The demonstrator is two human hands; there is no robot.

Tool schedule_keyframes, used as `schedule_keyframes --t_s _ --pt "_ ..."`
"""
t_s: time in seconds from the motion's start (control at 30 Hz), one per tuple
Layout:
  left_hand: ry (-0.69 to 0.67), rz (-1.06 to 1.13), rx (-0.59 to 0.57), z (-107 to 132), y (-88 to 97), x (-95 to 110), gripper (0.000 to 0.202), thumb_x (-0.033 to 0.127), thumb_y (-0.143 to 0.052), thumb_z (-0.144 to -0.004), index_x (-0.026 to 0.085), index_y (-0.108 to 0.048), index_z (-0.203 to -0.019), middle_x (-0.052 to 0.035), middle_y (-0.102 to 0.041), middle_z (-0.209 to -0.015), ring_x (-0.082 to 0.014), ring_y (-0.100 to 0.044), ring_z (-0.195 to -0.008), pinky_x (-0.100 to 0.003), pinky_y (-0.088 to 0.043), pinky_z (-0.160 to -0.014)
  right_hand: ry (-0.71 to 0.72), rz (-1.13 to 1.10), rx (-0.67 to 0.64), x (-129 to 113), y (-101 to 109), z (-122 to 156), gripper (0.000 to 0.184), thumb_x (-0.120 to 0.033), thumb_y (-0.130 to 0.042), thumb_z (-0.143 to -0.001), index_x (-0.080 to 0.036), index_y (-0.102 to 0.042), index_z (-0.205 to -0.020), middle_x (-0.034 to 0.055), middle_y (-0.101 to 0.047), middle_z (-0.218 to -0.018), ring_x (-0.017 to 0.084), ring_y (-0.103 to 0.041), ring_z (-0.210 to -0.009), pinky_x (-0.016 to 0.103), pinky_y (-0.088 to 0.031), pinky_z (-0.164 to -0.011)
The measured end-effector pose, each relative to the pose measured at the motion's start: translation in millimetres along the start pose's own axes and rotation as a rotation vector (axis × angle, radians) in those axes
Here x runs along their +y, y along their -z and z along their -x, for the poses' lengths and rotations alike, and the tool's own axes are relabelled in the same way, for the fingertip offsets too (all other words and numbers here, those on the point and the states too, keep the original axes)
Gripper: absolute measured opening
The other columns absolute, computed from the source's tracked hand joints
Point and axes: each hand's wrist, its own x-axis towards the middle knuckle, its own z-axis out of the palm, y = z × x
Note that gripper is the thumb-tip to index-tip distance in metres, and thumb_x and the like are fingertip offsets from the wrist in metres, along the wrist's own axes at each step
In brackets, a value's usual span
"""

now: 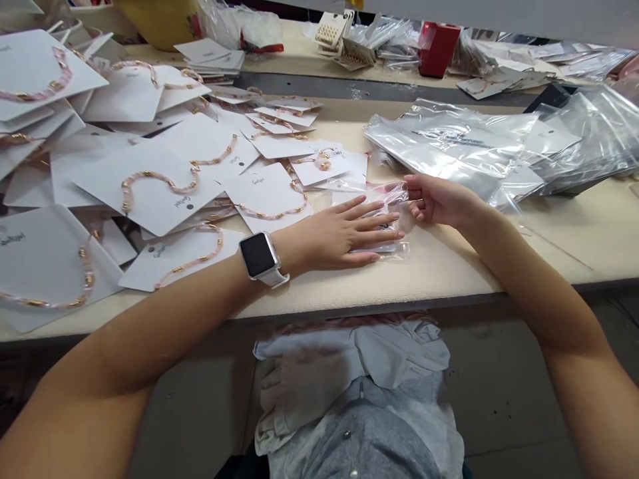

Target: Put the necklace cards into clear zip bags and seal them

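My left hand (pixel 344 233) lies flat, fingers stretched out, pressing down on a clear plastic bag (pixel 387 247) with a white card inside, at the table's front edge. A white smartwatch (pixel 261 257) sits on that wrist. My right hand (pixel 433 199) pinches the right end of the same bag, fingers curled on the plastic flap. To the left lie several white cards with pink and gold bead bracelets (pixel 164 183).
A stack of clear bags (pixel 459 150) lies to the right on the beige table (pixel 574 233). More cards cover the left side (pixel 44 73). A red box (pixel 438 48) and packets stand on the far bench. A white cloth (pixel 349 372) lies on my lap.
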Motion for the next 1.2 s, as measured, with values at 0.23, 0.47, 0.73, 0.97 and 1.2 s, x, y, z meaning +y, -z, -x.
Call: schedule_keyframes --t_s 0.23,0.47,0.73,0.97,1.2 --pt "-0.015 0.071 -0.007 0.8 0.9 -1.8 0.054 0.045 -0.033 -0.104 0.030 -0.027 -0.155 -0.0017 -0.012 -0.165 -0.0270 -0.011 -0.154 -0.050 -0.012 -0.126 0.409 0.344 0.335 6.1 10.9 2.6 0.022 -0.018 -0.048 -0.091 -0.016 -0.062 -0.073 0.0047 -0.062 -0.074 0.009 -0.052 -0.051 0.027 -0.048 -0.053" --pt "0.121 0.021 0.194 4.8 14.4 -11.8 0.054 0.047 -0.018 -0.105 0.027 -0.031 -0.153 -0.0018 -0.024 -0.163 -0.0201 -0.017 -0.153 -0.043 -0.008 -0.127 1.108 1.101 0.052 25.8 10.1 -6.8 0.045 -0.038 -0.044 -0.098 -0.020 -0.054 -0.138 0.0066 -0.050 -0.148 0.025 -0.041 -0.141 0.047 -0.031 -0.120" --pt "0.387 0.072 -0.188 6.5 14.2 -28.8 0.070 0.063 -0.024 -0.100 0.025 -0.014 -0.158 -0.0089 -0.007 -0.166 -0.0255 -0.006 -0.154 -0.046 -0.012 -0.125 0.837 1.424 -0.126 31.5 7.4 -7.5 0.067 -0.063 -0.029 -0.099 -0.027 -0.028 -0.156 -0.0024 -0.025 -0.161 0.028 -0.011 -0.153 0.055 0.002 -0.125" --pt "0.368 0.025 -0.129 7.6 7.2 -29.4 0.068 0.064 -0.022 -0.100 0.027 -0.018 -0.157 -0.0091 -0.010 -0.166 -0.0261 -0.007 -0.154 -0.047 -0.014 -0.125 0.784 1.443 -0.098 24.9 3.3 -3.2 0.069 -0.061 -0.036 -0.098 -0.024 -0.031 -0.156 -0.0008 -0.027 -0.161 0.027 -0.013 -0.153 0.051 -0.001 -0.127" --pt "0.092 -0.302 0.357 9.6 5.0 -24.1 0.046 0.037 -0.046 -0.101 0.026 -0.044 -0.146 -0.0073 -0.049 -0.149 -0.0252 -0.047 -0.137 -0.048 -0.026 -0.121 0.741 1.285 0.683 12.0 37.7 0.4 0.061 -0.051 -0.048 -0.096 -0.016 -0.046 -0.146 0.0103 -0.041 -0.154 0.030 -0.028 -0.148 0.051 -0.015 -0.124"
